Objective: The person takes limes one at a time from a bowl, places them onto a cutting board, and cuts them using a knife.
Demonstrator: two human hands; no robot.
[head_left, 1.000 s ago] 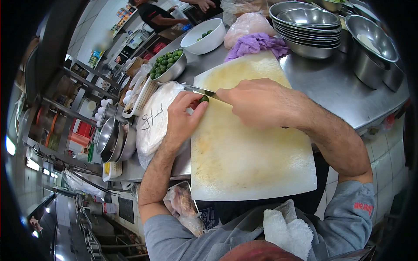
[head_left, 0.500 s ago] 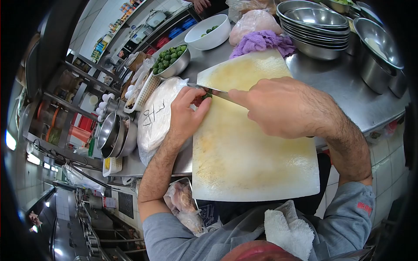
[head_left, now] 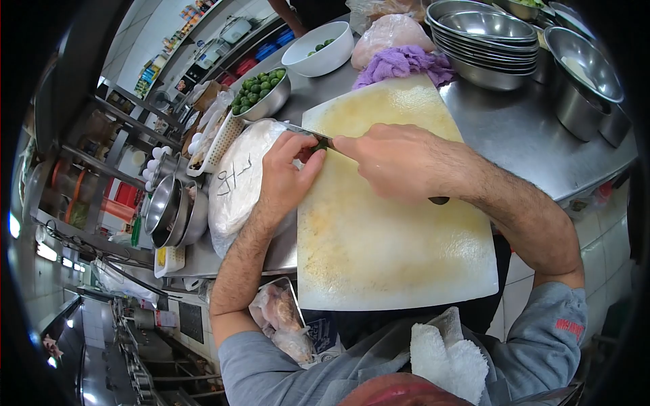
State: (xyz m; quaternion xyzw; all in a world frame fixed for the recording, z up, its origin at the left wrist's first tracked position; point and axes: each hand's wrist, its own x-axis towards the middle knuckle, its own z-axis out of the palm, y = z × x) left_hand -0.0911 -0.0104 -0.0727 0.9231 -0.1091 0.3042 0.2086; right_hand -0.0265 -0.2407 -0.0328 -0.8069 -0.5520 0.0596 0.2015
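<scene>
My right hand (head_left: 405, 162) is wrapped round the handle of a kitchen knife (head_left: 326, 141). The blade points left and lies over a small green lime (head_left: 319, 146) at the left edge of the white cutting board (head_left: 399, 250). With bent fingers, my left hand (head_left: 290, 168) pins that lime to the board. The fingers hide most of the fruit, so I cannot tell how deep the blade sits. Just beyond, a steel bowl (head_left: 274, 103) holds several whole green limes (head_left: 254, 91). A white bowl (head_left: 332, 57) farther back has a few more green pieces inside.
A plastic-wrapped white bundle with black writing (head_left: 233, 189) lies left of the board. A purple cloth (head_left: 403, 65) touches the board's far end. Stacked steel bowls (head_left: 484, 64) stand at the back right. Steel bowls (head_left: 166, 210) and eggs (head_left: 154, 162) sit left. Another person's arm (head_left: 288, 15) shows behind.
My right hand has slid left with the knife, so the blade reaches farther past my left fingers. The left hand stays on the lime. The other person's hand has shifted left.
</scene>
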